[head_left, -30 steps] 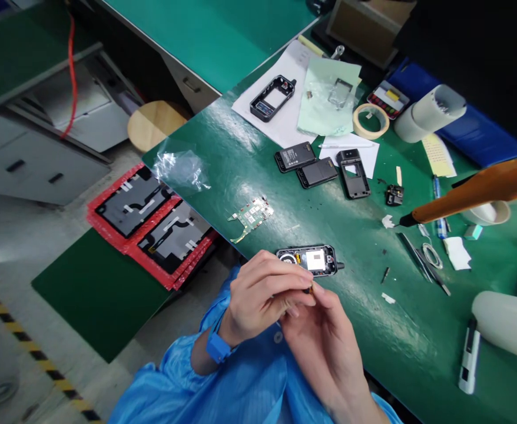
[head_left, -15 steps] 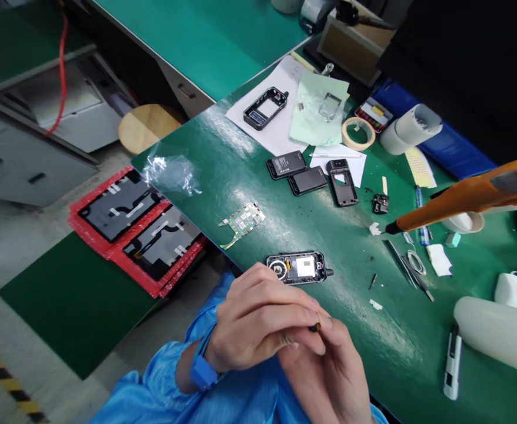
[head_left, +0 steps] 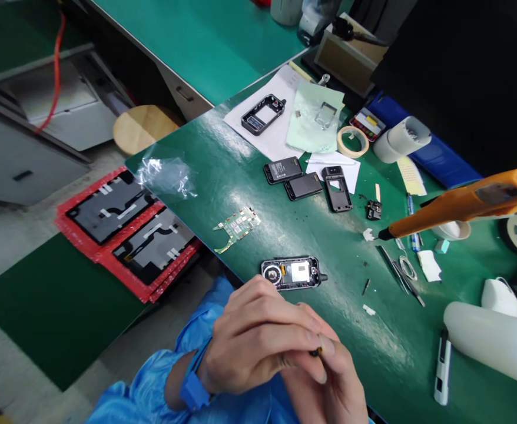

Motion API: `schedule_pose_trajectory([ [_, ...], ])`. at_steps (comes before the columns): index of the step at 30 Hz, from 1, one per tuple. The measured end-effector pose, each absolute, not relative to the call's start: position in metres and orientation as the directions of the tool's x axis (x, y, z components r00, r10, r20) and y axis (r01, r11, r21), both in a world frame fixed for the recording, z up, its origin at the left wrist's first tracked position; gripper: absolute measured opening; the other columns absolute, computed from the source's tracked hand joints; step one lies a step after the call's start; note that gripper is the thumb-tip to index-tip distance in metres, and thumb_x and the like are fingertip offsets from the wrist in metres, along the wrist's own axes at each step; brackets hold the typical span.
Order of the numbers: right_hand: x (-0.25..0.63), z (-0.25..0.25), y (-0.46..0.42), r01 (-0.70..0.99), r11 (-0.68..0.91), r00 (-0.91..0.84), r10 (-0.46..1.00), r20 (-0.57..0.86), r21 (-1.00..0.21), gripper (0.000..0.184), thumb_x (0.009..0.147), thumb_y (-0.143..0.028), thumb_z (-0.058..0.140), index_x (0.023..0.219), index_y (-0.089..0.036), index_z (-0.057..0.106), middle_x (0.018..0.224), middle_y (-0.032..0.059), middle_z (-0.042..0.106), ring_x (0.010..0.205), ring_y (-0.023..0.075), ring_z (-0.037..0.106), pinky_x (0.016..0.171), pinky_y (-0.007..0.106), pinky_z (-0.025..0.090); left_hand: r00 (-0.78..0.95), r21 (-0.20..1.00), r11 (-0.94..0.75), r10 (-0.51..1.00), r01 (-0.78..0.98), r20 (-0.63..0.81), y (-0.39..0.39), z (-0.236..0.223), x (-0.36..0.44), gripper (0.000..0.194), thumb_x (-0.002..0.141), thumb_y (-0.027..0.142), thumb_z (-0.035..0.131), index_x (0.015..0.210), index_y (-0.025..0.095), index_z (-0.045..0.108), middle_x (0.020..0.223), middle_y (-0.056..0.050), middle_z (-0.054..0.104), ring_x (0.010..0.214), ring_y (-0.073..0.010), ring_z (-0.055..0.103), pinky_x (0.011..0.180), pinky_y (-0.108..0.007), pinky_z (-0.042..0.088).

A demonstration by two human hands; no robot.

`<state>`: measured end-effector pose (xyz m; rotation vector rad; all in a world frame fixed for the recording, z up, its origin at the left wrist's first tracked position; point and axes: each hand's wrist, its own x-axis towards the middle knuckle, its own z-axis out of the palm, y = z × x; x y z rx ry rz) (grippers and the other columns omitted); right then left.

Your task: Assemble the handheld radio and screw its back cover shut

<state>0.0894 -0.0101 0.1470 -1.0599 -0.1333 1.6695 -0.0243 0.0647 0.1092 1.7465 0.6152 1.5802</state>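
My left hand (head_left: 254, 335), with a blue wrist strap (head_left: 194, 388), is closed, its fingertips pinching a tiny black and orange part (head_left: 315, 352). My right hand (head_left: 340, 380) meets it from the right, thumb and fingers closed at the same small part. The fingers hide most of this piece, so its kind does not show. Just beyond the hands lies an opened handheld device housing (head_left: 301, 272) with a stubby antenna, a white ring and a white label inside. A bare green circuit board (head_left: 241, 227) rests to its upper left.
Two black batteries (head_left: 302, 186) and a black cover (head_left: 338, 189) lie farther back. An orange tool (head_left: 453, 206) with a black tip slants in from the right, near tweezers (head_left: 400, 268). A utility knife (head_left: 442, 368) lies at right. Red-edged panels (head_left: 130, 229) sit lower left.
The view has shifted slightly, and the hands appear a little lower in it. Both still hold the small part at the fingertips; nothing on the table has visibly been moved.
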Motion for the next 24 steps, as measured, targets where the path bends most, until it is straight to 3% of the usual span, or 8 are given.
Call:
schedule_pose_trajectory([
  [4, 0.091, 0.135, -0.016, -0.510, -0.144, 0.268, 0.910, -0.316, -0.848, 0.032, 0.098, -0.056, 0.088, 0.092, -0.027, 0.077, 0.084, 0.0007, 0.061, 0.078, 0.0168, 0.056, 0.074, 0.029, 0.055, 0.143, 0.815, -0.557, 0.804, -0.157, 0.577, 0.059, 0.106, -0.020, 0.018, 0.112, 0.036, 0.076, 0.107, 0.018, 0.076, 0.096, 0.000, 0.088, 0.079, -0.0106, 0.080, 0.074, -0.026, 0.064],
  [8, 0.094, 0.123, -0.019, -0.003, 0.133, 0.461, 0.880, 0.117, -0.991, 0.011, 0.108, -0.041, 0.081, 0.106, -0.031, 0.076, 0.084, -0.0013, 0.068, 0.080, 0.0166, 0.065, 0.075, 0.031, 0.056, 0.175, 0.805, -0.586, 0.786, -0.092, 0.593, 0.058, 0.105, -0.024, 0.016, 0.113, 0.033, 0.076, 0.109, 0.018, 0.076, 0.099, -0.001, 0.088, 0.079, -0.0111, 0.081, 0.072, -0.027, 0.062],
  [10, 0.096, 0.118, -0.021, 0.262, 0.211, 0.443, 0.840, 0.312, -0.942, 0.008, 0.110, -0.036, 0.080, 0.115, -0.032, 0.075, 0.084, -0.0020, 0.072, 0.076, 0.0172, 0.066, 0.078, 0.036, 0.056, 0.224, 0.789, -0.612, 0.762, -0.055, 0.608, 0.060, 0.106, -0.028, 0.014, 0.114, 0.033, 0.074, 0.110, 0.019, 0.075, 0.100, -0.001, 0.089, 0.077, -0.0118, 0.080, 0.069, -0.028, 0.060],
  [12, 0.097, 0.112, -0.024, 0.417, 0.258, 0.416, 0.798, 0.435, -0.871, 0.013, 0.110, -0.034, 0.081, 0.121, -0.033, 0.074, 0.083, -0.0026, 0.074, 0.071, 0.0176, 0.066, 0.077, 0.039, 0.055, 0.269, 0.781, -0.622, 0.745, -0.048, 0.610, 0.062, 0.107, -0.031, 0.014, 0.115, 0.032, 0.072, 0.110, 0.019, 0.075, 0.100, -0.002, 0.089, 0.075, -0.0114, 0.079, 0.069, -0.028, 0.059],
  [18, 0.102, 0.105, -0.026, 0.518, 0.287, 0.365, 0.778, 0.512, -0.806, 0.024, 0.111, -0.028, 0.079, 0.134, -0.032, 0.073, 0.088, -0.0013, 0.077, 0.073, 0.0181, 0.068, 0.075, 0.041, 0.055, 0.265, 0.791, -0.607, 0.754, -0.068, 0.601, 0.062, 0.108, -0.031, 0.015, 0.114, 0.032, 0.073, 0.110, 0.018, 0.075, 0.098, -0.003, 0.089, 0.076, -0.0122, 0.079, 0.070, -0.029, 0.059],
  [21, 0.115, 0.111, -0.025, 0.642, 0.355, 0.215, 0.768, 0.604, -0.679, 0.022, 0.109, -0.028, 0.081, 0.130, -0.027, 0.075, 0.092, 0.0001, 0.076, 0.072, 0.0159, 0.067, 0.068, 0.038, 0.054, 0.260, 0.858, -0.472, 0.819, -0.201, 0.512, 0.060, 0.108, -0.029, 0.019, 0.112, 0.036, 0.075, 0.105, 0.019, 0.077, 0.094, -0.004, 0.088, 0.076, -0.0130, 0.081, 0.074, -0.028, 0.064],
  [24, 0.132, 0.117, -0.032, 0.702, 0.410, 0.045, 0.791, 0.610, -0.582, 0.016, 0.104, -0.021, 0.084, 0.119, -0.023, 0.079, 0.095, -0.0006, 0.074, 0.076, 0.0135, 0.067, 0.069, 0.036, 0.056, 0.360, 0.909, -0.208, 0.868, -0.361, 0.342, 0.058, 0.106, -0.031, 0.027, 0.108, 0.042, 0.078, 0.095, 0.019, 0.079, 0.086, -0.006, 0.087, 0.076, -0.0155, 0.083, 0.072, -0.027, 0.066],
])
